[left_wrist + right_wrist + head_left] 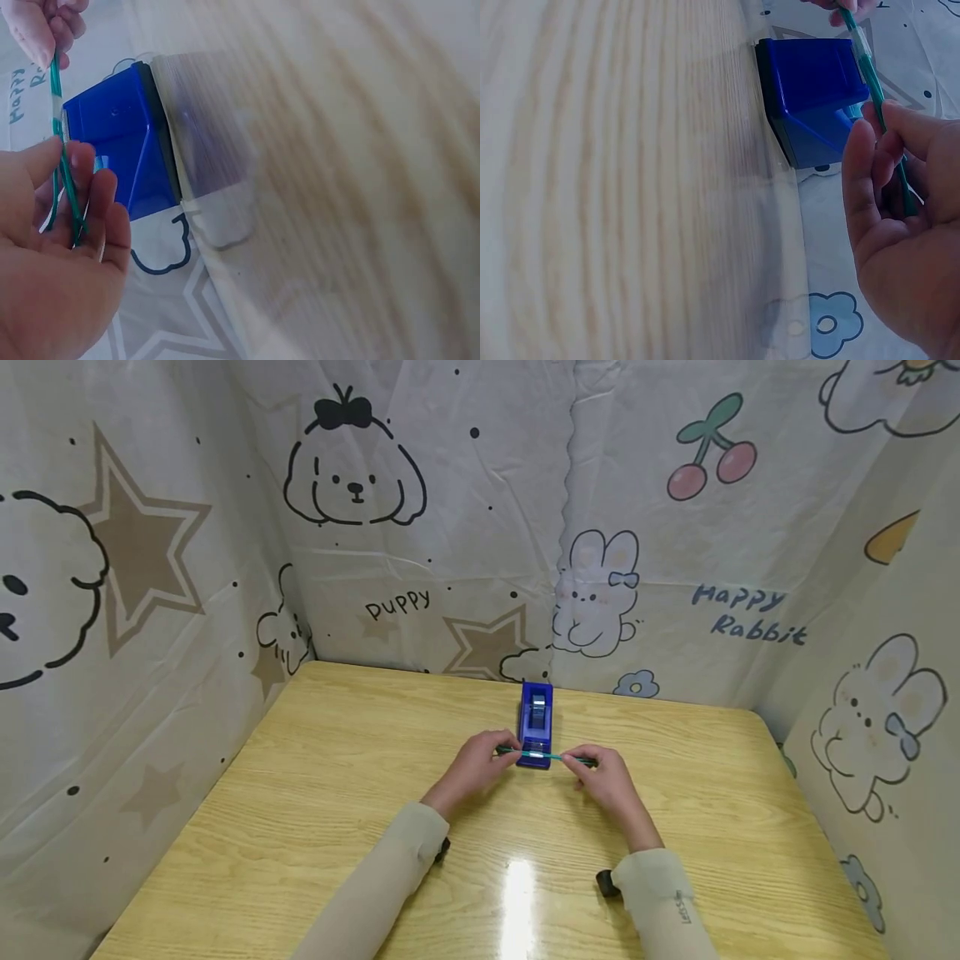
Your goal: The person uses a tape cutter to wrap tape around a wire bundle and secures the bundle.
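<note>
My left hand and right hand pinch a thin green strand bundle at its two ends. It is stretched level across the front of a blue tape dispenser. A pale, shiny patch like clear tape shows on the bundle's middle, between the hands. In the left wrist view the bundle splits into two strands near the left fingers; its exact kind is unclear. A tape roll sits in the dispenser, which stands upright on the table. Whether the bundle touches the dispenser's front edge is hard to tell.
The pale wooden table has its back edge just behind the dispenser. A printed cloth hangs around the back and both sides. A bright light reflection lies near the table's front.
</note>
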`<state>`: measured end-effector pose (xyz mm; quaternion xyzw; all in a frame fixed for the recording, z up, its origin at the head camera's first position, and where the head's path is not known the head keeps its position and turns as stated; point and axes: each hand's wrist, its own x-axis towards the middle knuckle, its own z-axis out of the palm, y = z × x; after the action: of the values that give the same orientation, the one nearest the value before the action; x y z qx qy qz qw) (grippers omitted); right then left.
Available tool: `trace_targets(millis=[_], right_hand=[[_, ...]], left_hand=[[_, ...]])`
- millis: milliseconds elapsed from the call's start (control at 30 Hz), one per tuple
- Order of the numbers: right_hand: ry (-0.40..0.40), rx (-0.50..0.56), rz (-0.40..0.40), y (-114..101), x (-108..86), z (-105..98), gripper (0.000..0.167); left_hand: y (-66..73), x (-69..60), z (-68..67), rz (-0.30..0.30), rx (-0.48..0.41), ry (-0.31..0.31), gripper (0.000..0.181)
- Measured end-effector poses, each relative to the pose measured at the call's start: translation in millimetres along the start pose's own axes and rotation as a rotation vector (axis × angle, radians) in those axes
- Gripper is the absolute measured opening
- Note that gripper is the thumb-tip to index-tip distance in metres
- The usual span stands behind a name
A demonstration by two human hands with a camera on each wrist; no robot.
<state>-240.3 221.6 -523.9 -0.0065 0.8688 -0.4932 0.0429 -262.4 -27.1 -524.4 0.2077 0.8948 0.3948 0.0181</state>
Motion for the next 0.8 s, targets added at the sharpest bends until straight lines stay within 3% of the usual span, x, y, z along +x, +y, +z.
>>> trace_targets(millis=[267, 433, 633, 800], right_hand=[[-0.012, 0.002, 0.010, 1.7, 2.0, -0.2, 0.029], [-0.022, 0.030, 0.020, 2.9, 3.1, -0.3, 0.029], [-0.025, 0.054, 0.035, 4.2, 4.3, -0.7, 0.030], [-0.039, 0.045, 0.034, 5.0, 4.6, -0.9, 0.031]], left_hand=[[3.4, -0.7, -0.1, 0.053, 0.114, 0.050, 0.013], [6.5, 0.0, -2.4, 0.027, 0.096, 0.025, 0.013], [9.3, 3.1, -2.8, 0.010, 0.041, 0.025, 0.036], [10.0, 2.9, -1.2, -0.019, 0.027, 0.033, 0.032]])
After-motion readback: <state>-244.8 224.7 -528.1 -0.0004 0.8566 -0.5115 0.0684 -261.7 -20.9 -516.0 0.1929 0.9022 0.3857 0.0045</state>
